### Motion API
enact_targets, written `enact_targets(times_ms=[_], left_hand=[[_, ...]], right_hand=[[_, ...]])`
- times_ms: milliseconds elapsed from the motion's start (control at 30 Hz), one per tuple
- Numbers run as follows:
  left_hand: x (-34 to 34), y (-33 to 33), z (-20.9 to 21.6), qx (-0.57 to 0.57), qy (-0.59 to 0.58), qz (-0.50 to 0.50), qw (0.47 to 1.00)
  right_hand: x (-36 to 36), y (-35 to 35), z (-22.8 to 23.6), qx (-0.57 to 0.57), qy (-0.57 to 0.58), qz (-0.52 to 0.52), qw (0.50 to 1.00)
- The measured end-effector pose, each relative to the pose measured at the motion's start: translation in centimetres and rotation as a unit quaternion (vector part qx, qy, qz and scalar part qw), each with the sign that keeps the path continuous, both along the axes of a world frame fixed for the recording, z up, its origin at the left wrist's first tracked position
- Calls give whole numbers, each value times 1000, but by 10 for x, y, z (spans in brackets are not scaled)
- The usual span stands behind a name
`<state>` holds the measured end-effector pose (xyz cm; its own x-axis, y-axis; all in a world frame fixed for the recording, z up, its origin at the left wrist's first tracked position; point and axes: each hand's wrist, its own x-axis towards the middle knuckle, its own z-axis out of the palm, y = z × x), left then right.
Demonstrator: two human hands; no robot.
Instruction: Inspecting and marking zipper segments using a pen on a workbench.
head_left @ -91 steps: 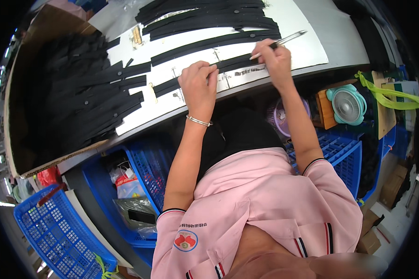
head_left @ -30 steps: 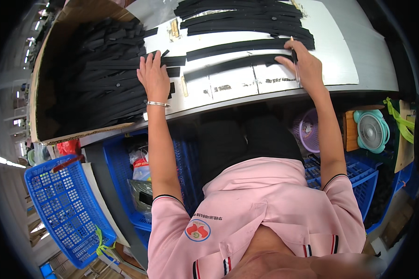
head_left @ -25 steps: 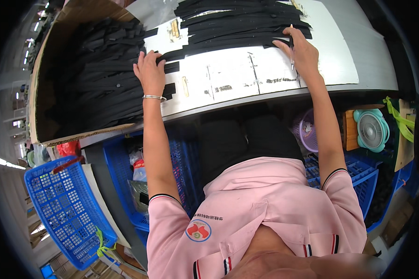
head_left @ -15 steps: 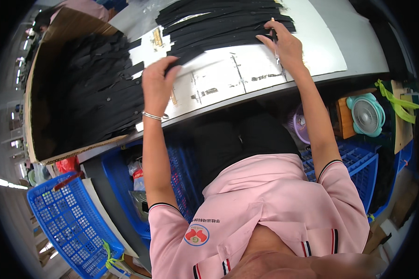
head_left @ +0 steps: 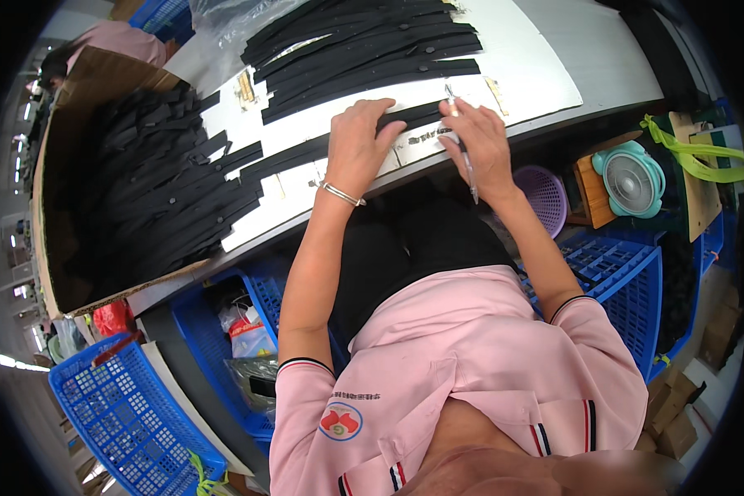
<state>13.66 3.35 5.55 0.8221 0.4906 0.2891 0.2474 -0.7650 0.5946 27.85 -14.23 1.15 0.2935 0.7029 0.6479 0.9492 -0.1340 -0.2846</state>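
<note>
A long black fabric strip (head_left: pixel 417 113) lies along the near edge of the white board (head_left: pixel 546 91). My left hand (head_left: pixel 360 140) is curled over this strip, thumb and forefinger on either side of it. A slim pen (head_left: pixel 470 175) is gripped in my right hand (head_left: pixel 481 149), its tip pointing away from me, close to the strip's right end. Several black strips (head_left: pixel 364 62) lie side by side farther back on the board. Marks on the board show partly between my hands.
At left, a cardboard box (head_left: pixel 45 207) on its side spills a heap of black strips (head_left: pixel 140 190) onto the board. Below the table edge are blue baskets (head_left: pixel 132 405), a purple basket (head_left: pixel 541 198) and a small teal fan (head_left: pixel 632 182). Another person's pink sleeve (head_left: pixel 128 41) shows behind the box.
My left hand has moved right, with a strip now stretched along the board's near edge. My right hand has come nearer to me and left the back row, still holding the pen.
</note>
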Motion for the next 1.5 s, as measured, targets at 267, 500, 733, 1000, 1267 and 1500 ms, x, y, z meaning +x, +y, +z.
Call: enact_targets(times_ms=[267,500,733,1000,1267,1500], left_hand=[[-43,1,-12,92,-11,108,990],[-84,-32,-39,162,56,159,972],[-121,-34,-44,157,97,227,956],[-132,-29,-49,141,57,239,959],[-129,-30,-48,142,44,250,957],[-130,-31,-47,131,30,256,957]], right_hand=[[61,-26,-18,41,-23,-57,997],[59,-23,-23,49,-18,-58,997],[59,-27,-22,34,7,-60,998],[3,15,27,78,318,-47,944],[-81,111,41,-6,493,195,848],[-95,136,18,-96,440,193,872]])
